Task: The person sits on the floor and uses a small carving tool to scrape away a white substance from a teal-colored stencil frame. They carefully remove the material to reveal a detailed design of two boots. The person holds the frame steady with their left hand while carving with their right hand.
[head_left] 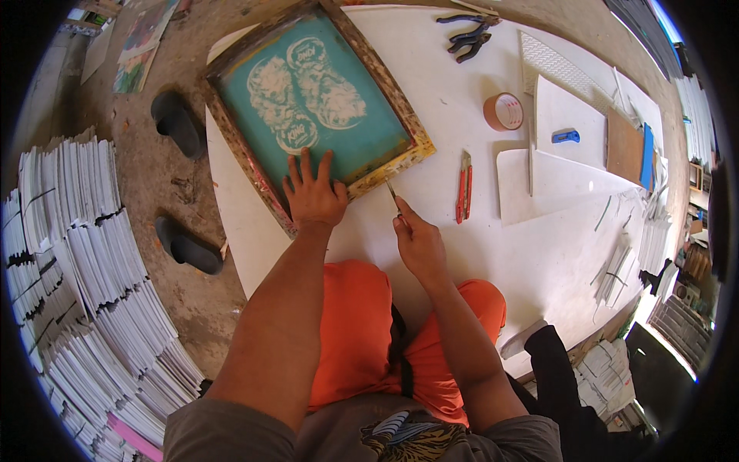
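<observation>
Your left hand (312, 196) lies flat on the near corner of the frame (315, 104), fingers spread and pressing on the teal mesh just inside the wooden rim. The frame is a wooden printing screen with pale shoe-sole shapes on its mesh; it rests tilted on the white board (400, 231), its near edge closest to your knees. Your right hand (419, 246) sits just right of that near corner, fingers pinched together around a thin blade (392, 192) whose tip touches the frame's lower edge. Right of the frame, near your right hand, a red cutter (464, 187) lies on the board. Farther right of the frame stands a roll of tape (504, 112), and beyond it a small blue tool (566, 137) rests on white sheets (570, 165). Past the frame's far right corner lie black pliers (467, 35). Left of the frame, off the board on the bare floor, are two black sandals (178, 123), one near the frame's left corner and one (187, 245) nearer to you. Well to the left of the frame, stacks of white paper (85, 269) fan along the floor. Your orange shorts (385, 339) show below the frame, between your forearms.
</observation>
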Motion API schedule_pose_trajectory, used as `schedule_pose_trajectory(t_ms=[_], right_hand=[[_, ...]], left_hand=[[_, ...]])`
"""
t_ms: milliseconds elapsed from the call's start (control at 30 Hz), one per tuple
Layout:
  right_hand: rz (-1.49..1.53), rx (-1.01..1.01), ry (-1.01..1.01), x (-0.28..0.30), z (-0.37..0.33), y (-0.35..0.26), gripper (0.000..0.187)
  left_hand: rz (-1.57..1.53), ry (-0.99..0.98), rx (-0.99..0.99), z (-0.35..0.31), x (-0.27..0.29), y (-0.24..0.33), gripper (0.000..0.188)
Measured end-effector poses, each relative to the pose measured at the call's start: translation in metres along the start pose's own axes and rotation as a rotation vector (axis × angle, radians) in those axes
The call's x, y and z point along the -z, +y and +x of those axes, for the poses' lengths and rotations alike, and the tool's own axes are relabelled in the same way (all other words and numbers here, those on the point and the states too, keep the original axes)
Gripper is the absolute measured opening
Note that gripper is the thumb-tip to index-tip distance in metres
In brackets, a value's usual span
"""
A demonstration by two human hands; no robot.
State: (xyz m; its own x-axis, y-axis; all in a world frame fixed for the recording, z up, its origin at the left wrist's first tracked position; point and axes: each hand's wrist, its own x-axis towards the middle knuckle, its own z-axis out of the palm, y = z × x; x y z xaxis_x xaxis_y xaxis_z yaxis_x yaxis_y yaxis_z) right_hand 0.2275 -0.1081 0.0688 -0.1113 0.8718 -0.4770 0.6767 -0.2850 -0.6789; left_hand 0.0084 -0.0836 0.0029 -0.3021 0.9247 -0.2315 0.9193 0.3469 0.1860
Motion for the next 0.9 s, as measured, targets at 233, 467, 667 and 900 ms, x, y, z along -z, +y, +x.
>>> schedule_pose_trajectory(t_ms=[233, 467, 667, 900], right_hand=[[-0.046, -0.013, -0.029, 0.005, 0.001, -0.003, 0.047], [-0.011, -0.025, -0.012, 0.001, -0.002, -0.006, 0.046], [-0.021, -0.015, 0.023, 0.0, -0.001, -0.006, 0.044], [-0.345, -0.072, -0.062, 0.004, 0.004, -0.021, 0.045]], left_hand=[[-0.005, -0.002, 0.003, 0.0, -0.001, 0.001, 0.066], [-0.034, -0.018, 0.002, 0.001, -0.002, -0.001, 0.067], [-0.041, -0.034, 0.002, 0.001, -0.002, -0.002, 0.067], [-0.025, -0.022, -0.031, -0.001, -0.003, -0.002, 0.067]])
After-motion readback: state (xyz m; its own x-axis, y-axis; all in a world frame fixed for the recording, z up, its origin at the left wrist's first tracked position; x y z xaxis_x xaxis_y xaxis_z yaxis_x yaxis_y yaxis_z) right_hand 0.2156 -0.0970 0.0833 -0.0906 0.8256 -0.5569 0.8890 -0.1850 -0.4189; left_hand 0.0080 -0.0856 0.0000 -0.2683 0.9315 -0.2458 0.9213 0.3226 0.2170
